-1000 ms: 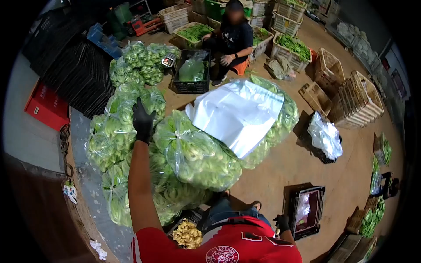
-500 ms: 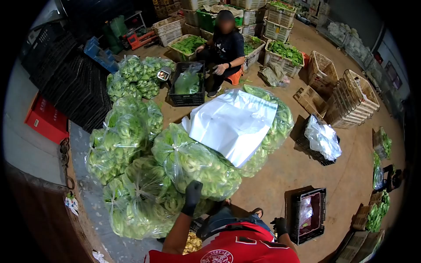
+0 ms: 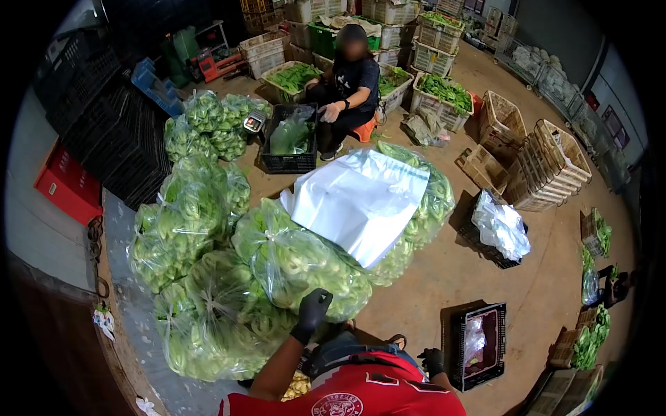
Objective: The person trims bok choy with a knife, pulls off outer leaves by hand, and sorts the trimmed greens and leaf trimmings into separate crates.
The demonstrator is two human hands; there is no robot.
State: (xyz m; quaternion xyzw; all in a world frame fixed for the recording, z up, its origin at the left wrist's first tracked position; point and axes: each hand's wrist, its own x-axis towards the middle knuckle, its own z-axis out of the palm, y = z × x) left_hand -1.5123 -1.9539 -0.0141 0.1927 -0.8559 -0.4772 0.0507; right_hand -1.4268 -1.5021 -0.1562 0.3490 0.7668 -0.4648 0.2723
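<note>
My left hand (image 3: 313, 310), in a black glove, is closed at the near edge of a clear plastic bag of leafy greens (image 3: 298, 260). Nothing shows in its fingers, and I cannot tell whether it touches the bag. Across the far part of the bags lies a white plastic sheet (image 3: 357, 201). Another tied bag of greens (image 3: 215, 319) sits to the left. My right hand (image 3: 431, 361), also black-gloved, hangs low by my side with its fingers loosely bent and apart, holding nothing. To its right is a black crate (image 3: 501, 347) with clear plastic inside.
A co-worker (image 3: 352, 87) sits beyond the bags, one gloved hand beside a black crate (image 3: 288, 163) containing a green bag. A small scale (image 3: 254, 122) stands beside it. Black crates (image 3: 104, 132) are stacked left. Stacked baskets (image 3: 548, 166) and a plastic-topped crate (image 3: 501, 225) stand right.
My view has shifted slightly, moving the scene left. The co-worker's gloved hand has moved toward the crate in front of them. My hands keep nearly the same pose.
</note>
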